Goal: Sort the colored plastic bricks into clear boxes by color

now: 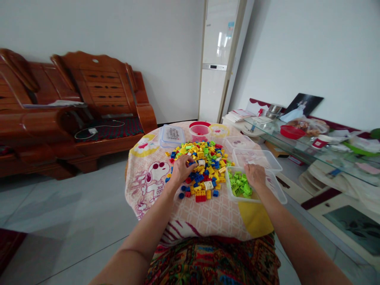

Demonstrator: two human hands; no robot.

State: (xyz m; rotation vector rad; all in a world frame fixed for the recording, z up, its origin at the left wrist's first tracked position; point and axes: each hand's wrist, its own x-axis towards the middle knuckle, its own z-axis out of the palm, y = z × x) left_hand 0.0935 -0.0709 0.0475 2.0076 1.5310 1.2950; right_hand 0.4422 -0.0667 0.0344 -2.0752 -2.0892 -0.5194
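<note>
Well, my left hand (181, 168) is down on the near left edge of the bricks (208, 160), which lie heaped in the middle of the cloth (151, 174). Its fingers are curled into the heap, but the knuckles hide the tips, so I cannot tell whether they pinch a piece. My right hand (255, 175) hangs palm down over the tub (279, 194) just right of the heap, above the green bricks (239, 186) in it; whether it grips one or is empty I cannot tell either. I judge the bricks to be hard plastic, light and stiff, not fragile, and smooth enough to skid on the cloth if nudged. Each is best taken by its two flat sides between thumb and forefinger, not by the studs on top. Loosely piled as they are, neighbours will likely shift when one is lifted. The tub looks thin and light, so it may slide if I lean on its rim.
</note>
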